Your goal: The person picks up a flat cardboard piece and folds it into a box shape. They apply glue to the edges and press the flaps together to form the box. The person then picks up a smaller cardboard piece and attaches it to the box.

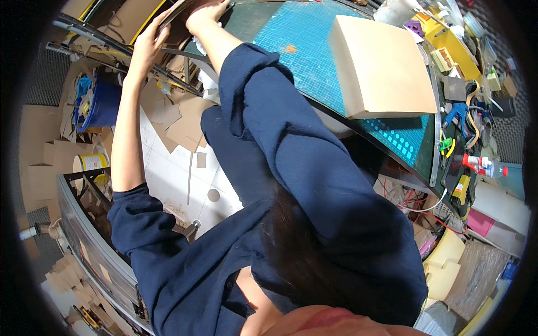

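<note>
My left hand point(148, 43) is at the top left, its fingers closed on the edge of a dark, thin flat piece point(177, 11) that runs out of the picture at the top. Just right of it, my right hand point(206, 15) reaches to the same piece at the picture's edge. Its fingers are mostly hidden, so its grip does not show. A crumpled white scrap point(199, 46) is under my right wrist. To the right, a large pale tan block-shaped piece point(386, 64) rests on the blue-green cutting mat point(308, 33), away from both hands.
Along the table's right side lie a blue glue gun point(457, 113), a red-capped clear bottle point(486, 166) and a yellow bin point(457, 47). A dark blue bucket point(101, 103), cardboard scraps point(182, 126) and a dark-framed cart point(92, 235) stand or lie on the left.
</note>
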`<state>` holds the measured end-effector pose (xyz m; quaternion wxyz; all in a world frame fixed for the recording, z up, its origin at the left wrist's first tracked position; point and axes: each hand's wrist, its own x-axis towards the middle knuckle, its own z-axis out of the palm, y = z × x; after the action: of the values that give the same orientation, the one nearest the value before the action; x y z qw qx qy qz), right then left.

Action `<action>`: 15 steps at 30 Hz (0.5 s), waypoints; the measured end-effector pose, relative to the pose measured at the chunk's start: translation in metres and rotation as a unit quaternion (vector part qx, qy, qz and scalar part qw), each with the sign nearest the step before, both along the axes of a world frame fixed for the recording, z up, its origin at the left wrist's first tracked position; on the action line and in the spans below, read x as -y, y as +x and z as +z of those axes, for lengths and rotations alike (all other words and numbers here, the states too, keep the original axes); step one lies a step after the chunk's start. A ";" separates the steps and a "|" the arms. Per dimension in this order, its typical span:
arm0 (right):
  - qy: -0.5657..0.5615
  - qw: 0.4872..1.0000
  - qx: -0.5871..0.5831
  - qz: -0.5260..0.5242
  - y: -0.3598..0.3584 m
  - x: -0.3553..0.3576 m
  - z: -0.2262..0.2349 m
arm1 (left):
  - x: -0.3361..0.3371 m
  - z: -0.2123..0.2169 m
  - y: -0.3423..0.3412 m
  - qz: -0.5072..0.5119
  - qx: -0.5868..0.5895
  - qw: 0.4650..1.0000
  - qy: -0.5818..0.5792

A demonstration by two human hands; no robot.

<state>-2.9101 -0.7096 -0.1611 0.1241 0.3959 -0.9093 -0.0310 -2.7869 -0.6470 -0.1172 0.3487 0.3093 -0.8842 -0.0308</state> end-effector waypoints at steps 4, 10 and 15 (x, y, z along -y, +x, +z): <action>0.053 0.973 0.074 0.214 -0.003 -0.031 -0.001 | -0.012 -0.022 0.040 0.080 0.019 0.992 0.097; -0.090 0.944 0.114 0.298 -0.030 -0.043 -0.010 | -0.012 -0.011 0.033 0.062 0.028 0.993 0.095; -0.024 0.951 0.212 0.223 -0.006 -0.034 -0.012 | -0.009 -0.013 0.033 0.057 0.033 0.994 0.083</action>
<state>-2.9163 -0.6761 -0.1736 -0.0587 0.5831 -0.8035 0.1043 -2.7544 -0.6380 -0.1299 0.2938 0.3879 -0.8705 -0.0741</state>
